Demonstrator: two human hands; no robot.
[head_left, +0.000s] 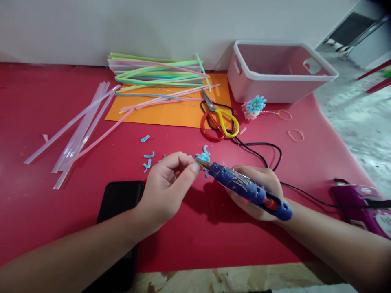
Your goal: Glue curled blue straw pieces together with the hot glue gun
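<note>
My right hand (259,187) is wrapped round a blue hot glue gun (241,185), its nozzle pointing left. The nozzle tip meets the fingertips of my left hand (171,183), where thumb and forefinger pinch a small piece, mostly hidden, that I cannot make out. Just behind the nozzle lies a cluster of short blue pipe cleaner pieces (204,154). More blue bits (147,165) are scattered left of it on the red table surface (183,244). A black phone (120,199) lies partly under my left forearm.
Red-and-yellow-handled scissors (218,120) and coloured pipe cleaners (159,71) rest on orange paper (140,116). Clear glue sticks (79,130) lie left. A pink bin (269,87), a blue-and-pink flower (255,106), a black cord (262,146) and a purple box-shaped device (357,199) are right.
</note>
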